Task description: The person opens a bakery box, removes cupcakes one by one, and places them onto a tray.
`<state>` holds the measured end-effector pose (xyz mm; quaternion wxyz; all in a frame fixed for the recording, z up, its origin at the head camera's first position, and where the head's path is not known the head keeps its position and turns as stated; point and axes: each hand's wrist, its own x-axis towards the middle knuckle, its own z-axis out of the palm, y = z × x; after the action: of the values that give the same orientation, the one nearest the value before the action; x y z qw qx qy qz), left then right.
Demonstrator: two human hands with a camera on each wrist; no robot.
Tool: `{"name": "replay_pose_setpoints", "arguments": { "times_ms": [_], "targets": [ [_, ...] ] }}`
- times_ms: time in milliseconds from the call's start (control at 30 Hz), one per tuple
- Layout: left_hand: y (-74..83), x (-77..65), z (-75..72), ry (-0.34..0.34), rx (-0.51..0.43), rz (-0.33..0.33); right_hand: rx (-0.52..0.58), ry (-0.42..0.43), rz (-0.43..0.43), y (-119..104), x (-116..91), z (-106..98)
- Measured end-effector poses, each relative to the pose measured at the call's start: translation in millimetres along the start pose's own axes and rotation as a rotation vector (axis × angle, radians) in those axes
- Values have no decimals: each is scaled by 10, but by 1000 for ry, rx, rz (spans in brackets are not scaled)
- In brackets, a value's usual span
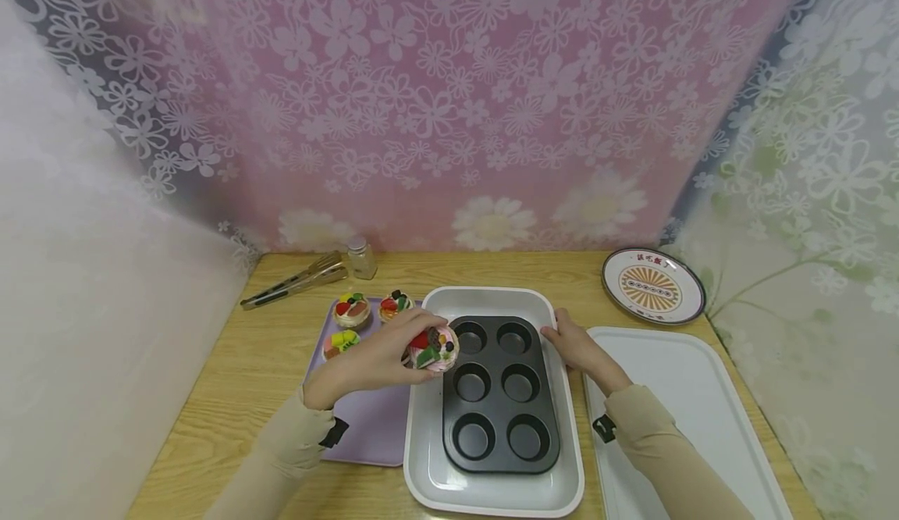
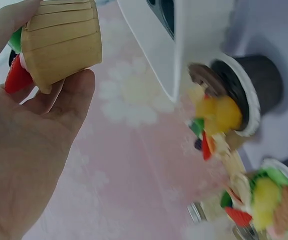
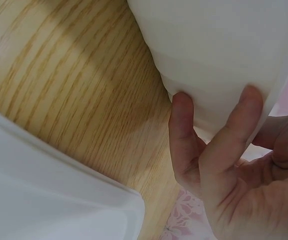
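Note:
My left hand holds a cupcake by its sides, over the left rim of a deep white tray. The cupcake has a pleated tan case in the left wrist view, with a red strawberry and green pieces on top. Inside the white tray lies a dark muffin tin with several empty cups. At the tray's right side, my right hand grips the rim, thumb over the edge and fingertips against the outer wall.
Left of the white tray, several fruit-topped cupcakes stand on a purple tray. Tongs and a small glass jar are at the back left. A patterned plate sits at the back right, behind a flat white tray.

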<state>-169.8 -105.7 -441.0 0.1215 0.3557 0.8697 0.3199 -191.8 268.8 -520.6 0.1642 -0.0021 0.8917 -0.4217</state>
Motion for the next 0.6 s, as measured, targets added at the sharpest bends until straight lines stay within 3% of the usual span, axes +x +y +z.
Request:
{"name": "replay_pose_setpoints", "arguments": {
  "times_ms": [233, 600],
  "targets": [
    [-159, -268, -49, 46, -38, -58, -8, 1, 6, 7, 10, -7],
    [-391, -610, 41, 96, -30, -125, -14, 2, 3, 2, 9, -1]
  ]
}}
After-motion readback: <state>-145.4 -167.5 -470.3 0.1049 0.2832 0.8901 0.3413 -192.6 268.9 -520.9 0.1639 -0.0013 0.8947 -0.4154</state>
